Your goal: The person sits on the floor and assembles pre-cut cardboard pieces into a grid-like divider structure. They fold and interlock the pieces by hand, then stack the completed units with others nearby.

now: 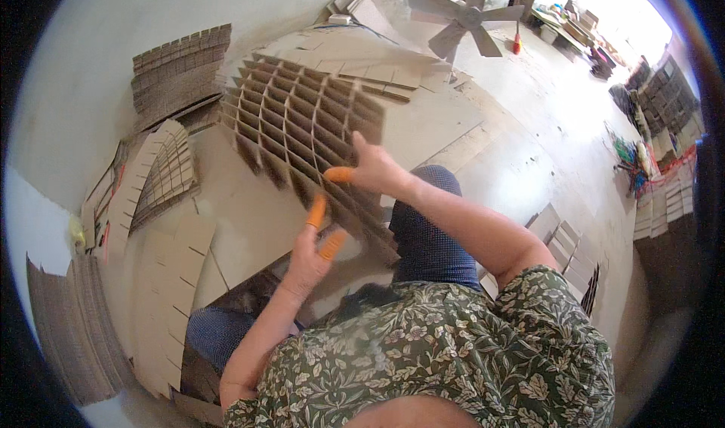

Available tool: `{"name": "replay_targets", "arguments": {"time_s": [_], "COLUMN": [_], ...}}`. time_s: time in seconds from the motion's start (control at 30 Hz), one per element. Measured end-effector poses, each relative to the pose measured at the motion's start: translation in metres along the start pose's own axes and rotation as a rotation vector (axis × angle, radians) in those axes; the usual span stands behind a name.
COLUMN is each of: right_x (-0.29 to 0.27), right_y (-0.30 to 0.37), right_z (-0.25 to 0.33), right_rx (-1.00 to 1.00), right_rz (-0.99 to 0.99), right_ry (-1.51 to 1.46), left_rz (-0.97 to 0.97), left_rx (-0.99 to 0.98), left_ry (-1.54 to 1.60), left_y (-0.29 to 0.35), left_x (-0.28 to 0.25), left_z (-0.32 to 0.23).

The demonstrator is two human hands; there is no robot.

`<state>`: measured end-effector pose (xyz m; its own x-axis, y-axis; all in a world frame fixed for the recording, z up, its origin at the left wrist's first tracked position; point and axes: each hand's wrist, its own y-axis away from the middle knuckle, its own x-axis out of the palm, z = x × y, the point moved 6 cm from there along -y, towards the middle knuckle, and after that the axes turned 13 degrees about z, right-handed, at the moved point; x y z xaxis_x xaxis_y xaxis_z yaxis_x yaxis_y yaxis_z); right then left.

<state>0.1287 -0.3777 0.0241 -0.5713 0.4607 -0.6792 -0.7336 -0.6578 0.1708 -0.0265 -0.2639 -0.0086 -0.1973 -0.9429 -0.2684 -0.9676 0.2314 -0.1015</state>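
A brown cardboard divider grid (291, 118), made of slotted strips crossing into many cells, stands tilted in front of me, its near end by my knees. My right hand (374, 167) is at its right side, with the thumb in an orange finger cover on the strips and a finger stretched along the edge. Its other fingers are partly hidden, and the grid's right side is blurred. Close to the lower left edge, my left hand (306, 254) has its thumb and forefinger apart, both in orange covers. Whether it touches the strips is hard to see.
A pale board work surface (234, 194) lies under the grid. Slotted strips (170, 292) and a smaller grid (166, 175) are at left, with stacked dividers (180, 73) against the wall. A fan (468, 16) stands at the far side. More strips (570, 254) lie to the right.
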Motion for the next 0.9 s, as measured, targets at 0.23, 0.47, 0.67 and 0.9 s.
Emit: {"name": "replay_targets", "arguments": {"time_s": [0.23,0.47,0.67,0.9], "right_x": [0.007,-0.002,-0.025,-0.089], "right_y": [0.0,-0.005,-0.001,0.108], "right_z": [-0.004,-0.002,-0.031,-0.04], "right_rx": [0.078,0.035,-0.044,-0.087], "right_rz": [0.103,0.083,-0.049,-0.165], "right_ry": [-0.038,0.111,0.031,-0.012], "left_rz": [0.26,0.295,0.088,0.041], "left_rx": [-0.066,-0.22,-0.399,-0.429], "left_ry": [-0.095,-0.118,-0.151,-0.112], "left_y": [-0.008,0.024,0.095,0.093], "left_x": [0.045,0.056,0.012,0.007], "left_z": [0.004,0.047,0.12,0.13]}}
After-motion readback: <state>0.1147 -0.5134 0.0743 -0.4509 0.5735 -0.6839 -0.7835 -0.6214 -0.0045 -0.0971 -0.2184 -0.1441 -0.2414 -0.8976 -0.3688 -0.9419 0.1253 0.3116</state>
